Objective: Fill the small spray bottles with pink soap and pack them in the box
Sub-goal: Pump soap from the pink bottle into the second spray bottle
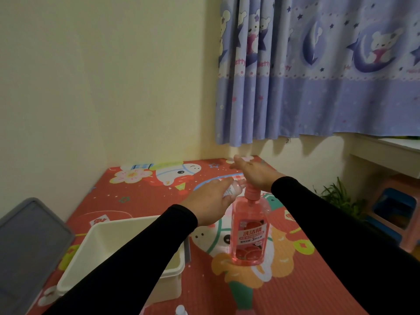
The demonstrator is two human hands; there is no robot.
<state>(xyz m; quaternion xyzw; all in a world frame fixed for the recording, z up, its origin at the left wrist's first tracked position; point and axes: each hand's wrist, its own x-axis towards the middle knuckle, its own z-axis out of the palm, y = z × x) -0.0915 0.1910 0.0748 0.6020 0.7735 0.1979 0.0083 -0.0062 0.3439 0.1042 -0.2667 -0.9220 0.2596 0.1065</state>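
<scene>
A tall pink soap bottle [248, 235] with a pump head stands upright on the red play mat [295, 280]. My right hand [254, 172] lies flat on top of the pump, fingers straight. My left hand [211, 202] grips a small clear spray bottle [233, 189], tilted with its mouth at the pump's nozzle. A white plastic box [113, 242] stands at the left under my left forearm. Another small bottle's top [181, 310] shows at the bottom edge.
A grey lid [29, 246] lies left of the box. The wall stands behind the mat and a blue curtain [318, 76] hangs at the right. A green plant [338, 196] and pink and blue stools [395, 212] sit right of the mat.
</scene>
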